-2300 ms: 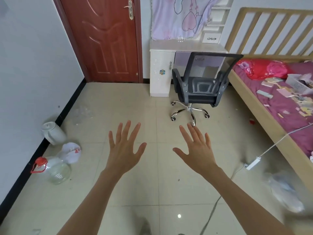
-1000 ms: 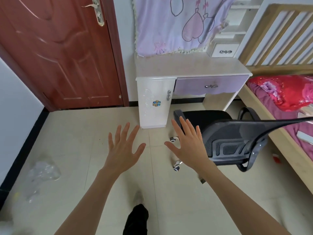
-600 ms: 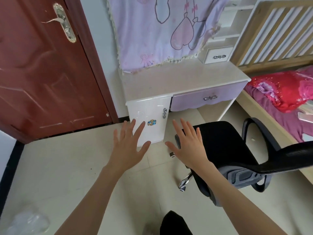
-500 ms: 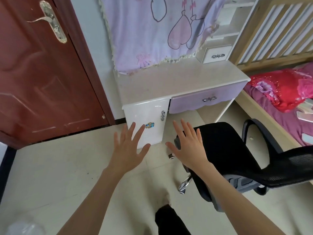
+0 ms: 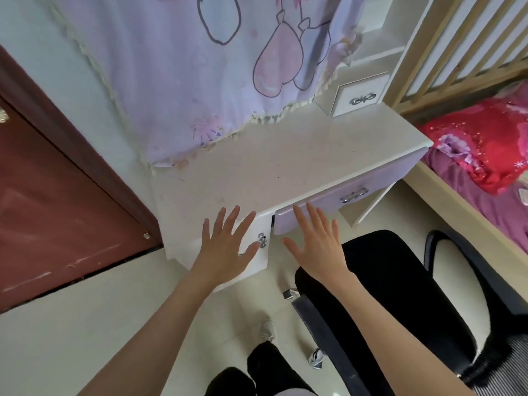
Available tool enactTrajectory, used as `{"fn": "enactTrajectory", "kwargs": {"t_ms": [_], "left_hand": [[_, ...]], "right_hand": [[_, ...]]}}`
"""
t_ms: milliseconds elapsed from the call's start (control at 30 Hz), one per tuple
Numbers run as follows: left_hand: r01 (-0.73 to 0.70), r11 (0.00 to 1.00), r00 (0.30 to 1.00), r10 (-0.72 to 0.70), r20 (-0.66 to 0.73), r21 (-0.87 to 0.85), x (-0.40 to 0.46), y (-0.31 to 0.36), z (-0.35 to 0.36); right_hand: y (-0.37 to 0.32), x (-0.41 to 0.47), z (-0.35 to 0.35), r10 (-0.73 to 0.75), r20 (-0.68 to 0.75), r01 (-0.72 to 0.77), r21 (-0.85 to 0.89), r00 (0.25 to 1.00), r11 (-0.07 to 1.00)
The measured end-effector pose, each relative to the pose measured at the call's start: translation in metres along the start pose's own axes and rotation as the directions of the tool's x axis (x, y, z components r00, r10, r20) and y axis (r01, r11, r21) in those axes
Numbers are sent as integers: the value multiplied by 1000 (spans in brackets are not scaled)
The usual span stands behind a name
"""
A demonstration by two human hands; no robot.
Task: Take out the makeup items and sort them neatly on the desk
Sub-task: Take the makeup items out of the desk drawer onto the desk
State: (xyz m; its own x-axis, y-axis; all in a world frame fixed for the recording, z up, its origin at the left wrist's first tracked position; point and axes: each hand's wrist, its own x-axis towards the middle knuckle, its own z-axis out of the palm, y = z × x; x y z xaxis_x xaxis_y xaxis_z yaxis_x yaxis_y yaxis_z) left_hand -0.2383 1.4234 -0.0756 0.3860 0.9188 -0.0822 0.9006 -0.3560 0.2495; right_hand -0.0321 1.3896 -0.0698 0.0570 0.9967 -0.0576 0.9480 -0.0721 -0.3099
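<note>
No makeup items are in view; the task's place, the white worktop (image 5: 285, 167), now fills the middle of the view, much nearer and larger than half a second ago, when it stood farther off beyond the hands. Its top is pale, faintly speckled and smudged. Under its front edge at the right sits a lilac drawer (image 5: 337, 198) with a silver bow-shaped handle; at the left is a white cabinet door (image 5: 254, 252) with a small silver handle. A small white drawer box (image 5: 360, 94) stands on the far right of the top.

The left hand (image 5: 225, 247) has moved forward: fingers straight and spread, holding nothing, its fingertips over the near edge of the worktop, palm in front of the cabinet door. The right hand (image 5: 317, 244), also flat, spread and holding nothing, hovers just before the left end of the lilac drawer; whether it touches cannot be told.

A lilac cloth (image 5: 228, 67) with heart balloons hangs behind the worktop. A black chair (image 5: 400, 295) stands near right, a bed (image 5: 471, 172) with a red quilt far right, and a brown door (image 5: 43, 210) at the left.
</note>
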Motion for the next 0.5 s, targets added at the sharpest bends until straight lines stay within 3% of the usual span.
{"fn": "enactTrajectory", "kwargs": {"t_ms": [300, 500], "left_hand": [[-149, 989, 977, 150, 152, -21, 131, 7, 16], [-273, 961, 913, 274, 302, -46, 216, 5, 48]], "right_hand": [[42, 80, 2, 185, 82, -182, -44, 979, 982], [74, 126, 18, 339, 142, -320, -141, 930, 937]]}}
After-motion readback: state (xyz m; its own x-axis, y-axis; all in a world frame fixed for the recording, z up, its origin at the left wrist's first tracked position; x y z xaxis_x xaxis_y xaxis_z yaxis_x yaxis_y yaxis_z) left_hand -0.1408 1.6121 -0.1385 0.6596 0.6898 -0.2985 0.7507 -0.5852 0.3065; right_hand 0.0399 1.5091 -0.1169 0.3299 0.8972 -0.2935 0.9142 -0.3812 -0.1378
